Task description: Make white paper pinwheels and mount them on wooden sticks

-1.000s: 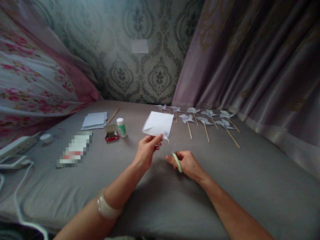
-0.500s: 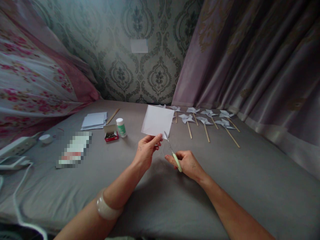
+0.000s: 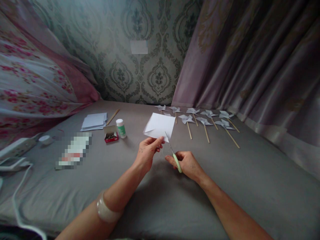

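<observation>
My left hand [image 3: 150, 149] pinches the near edge of a white sheet of paper [image 3: 161, 125] between thumb and fingers, holding it above the grey sheet. A slit shows near the paper's left corner, where one edge lifts. My right hand [image 3: 187, 161] grips a pair of scissors [image 3: 177, 162] with pale green handles. Their blades reach to the paper's near right corner, just right of my left thumb. Farther right lie several white paper pinwheels [image 3: 186, 119] on wooden sticks.
To the left are a stack of white paper [image 3: 94, 120], wooden sticks [image 3: 113, 116], a glue bottle [image 3: 121, 128] and a small red box [image 3: 111, 136] of metal bits. A pixelated item [image 3: 75, 150], a round white lid [image 3: 45, 139] and a power strip [image 3: 15, 147] lie farther left.
The paper has tipped flatter and dropped a little, uncovering a pinwheel behind it. The scissor blades have stayed at its near corner; both hands have barely moved.
</observation>
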Motion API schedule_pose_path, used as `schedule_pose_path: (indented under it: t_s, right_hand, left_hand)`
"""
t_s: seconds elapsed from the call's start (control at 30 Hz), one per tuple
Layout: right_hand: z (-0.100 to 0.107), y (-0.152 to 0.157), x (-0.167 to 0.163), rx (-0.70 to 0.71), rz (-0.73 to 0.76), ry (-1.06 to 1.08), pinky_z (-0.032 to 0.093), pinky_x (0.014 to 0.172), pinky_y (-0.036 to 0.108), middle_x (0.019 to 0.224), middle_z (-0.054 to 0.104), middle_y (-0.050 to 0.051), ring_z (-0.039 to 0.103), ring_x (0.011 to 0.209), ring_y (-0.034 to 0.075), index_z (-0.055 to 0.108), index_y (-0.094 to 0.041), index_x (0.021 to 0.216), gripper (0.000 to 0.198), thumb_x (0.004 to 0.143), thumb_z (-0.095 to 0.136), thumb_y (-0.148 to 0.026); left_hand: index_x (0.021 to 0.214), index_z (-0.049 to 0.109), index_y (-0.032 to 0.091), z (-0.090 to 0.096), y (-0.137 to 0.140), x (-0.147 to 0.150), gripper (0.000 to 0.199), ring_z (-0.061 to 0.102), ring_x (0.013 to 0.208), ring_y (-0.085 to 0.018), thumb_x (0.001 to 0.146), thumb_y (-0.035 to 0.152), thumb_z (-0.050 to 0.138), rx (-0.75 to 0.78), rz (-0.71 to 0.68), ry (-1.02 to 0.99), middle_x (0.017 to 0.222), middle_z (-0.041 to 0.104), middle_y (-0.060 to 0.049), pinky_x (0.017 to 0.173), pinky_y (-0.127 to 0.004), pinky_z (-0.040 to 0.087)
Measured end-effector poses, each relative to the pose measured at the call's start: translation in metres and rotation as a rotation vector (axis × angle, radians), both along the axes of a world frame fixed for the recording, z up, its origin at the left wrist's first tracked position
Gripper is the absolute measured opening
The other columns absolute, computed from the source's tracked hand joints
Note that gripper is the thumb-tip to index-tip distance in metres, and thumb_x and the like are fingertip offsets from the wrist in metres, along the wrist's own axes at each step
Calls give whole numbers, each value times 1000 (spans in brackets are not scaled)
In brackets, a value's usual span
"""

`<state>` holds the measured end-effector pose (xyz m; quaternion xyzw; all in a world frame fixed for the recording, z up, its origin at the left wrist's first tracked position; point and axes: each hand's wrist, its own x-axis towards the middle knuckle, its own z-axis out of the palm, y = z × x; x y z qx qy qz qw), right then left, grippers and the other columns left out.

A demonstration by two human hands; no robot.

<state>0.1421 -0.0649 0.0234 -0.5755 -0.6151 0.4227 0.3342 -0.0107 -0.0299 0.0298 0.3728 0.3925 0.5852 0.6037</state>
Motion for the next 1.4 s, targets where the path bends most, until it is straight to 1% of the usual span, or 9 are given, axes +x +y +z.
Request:
schedule_pose_path:
  t_s: [0.23,0.47,0.6,0.77,0.93,1.07,1.27,1.4]
  right_hand:
    - [-3,1,1,42,-6,-10,29,45,23,47,49,-2,39,47,9,50,-17,50,50,64,68,-62]
    - [-1,0,-1,35,-24,-18,28,44,23,46,47,-3,38,45,8,49,-18,47,51,65,66,-62]
    - [-2,0,-1,36,-26,-7,29,45,22,46,48,-3,39,45,8,50,-17,48,50,65,67,-61]
    - [-3,0,-2,48,-39,-19,28,44,23,46,45,-3,38,46,8,48,-18,48,49,66,67,-59]
    - [-1,-1,-4,33,-63,-26,29,43,22,44,46,-3,39,44,8,48,-18,46,50,65,67,-61]
    - [0,-1,-4,22,-53,-15,29,44,23,45,47,-2,39,45,9,48,-18,46,51,63,67,-62]
    - [-3,1,-3,31,-56,12,26,44,23,46,43,-3,35,46,8,46,-18,47,51,63,68,-61]
    - [-5,1,-2,52,-52,1,26,44,23,46,42,-3,35,46,8,46,-18,46,51,64,67,-61]
  left_hand:
    - [64,68,11,2,-2,2,30,48,57,-8,58,36,83,-19,-8,-5,67,64,-4,52,-22,34]
    - [64,68,12,2,-2,1,30,49,56,-8,58,38,82,-11,-4,8,66,63,-3,53,-23,34]
    - [64,68,12,2,-1,1,31,49,57,-8,58,39,82,-7,-6,9,67,63,-4,52,-23,34]
    - [65,67,12,0,-1,1,29,49,57,-7,59,37,82,-1,-7,-4,67,63,-3,52,-22,34]
    - [64,67,12,0,-1,1,30,49,56,-8,58,38,82,-6,-5,1,67,64,-3,52,-23,34]
    - [64,67,13,1,-2,2,30,49,56,-8,58,38,82,-4,-13,2,67,64,-3,53,-23,34]
    - [64,67,12,1,-3,3,28,49,56,-8,58,36,82,-3,-27,-6,67,64,-3,52,-23,35]
    - [64,67,12,1,-4,3,29,49,56,-7,58,36,82,-3,-30,-15,67,64,-3,52,-22,35]
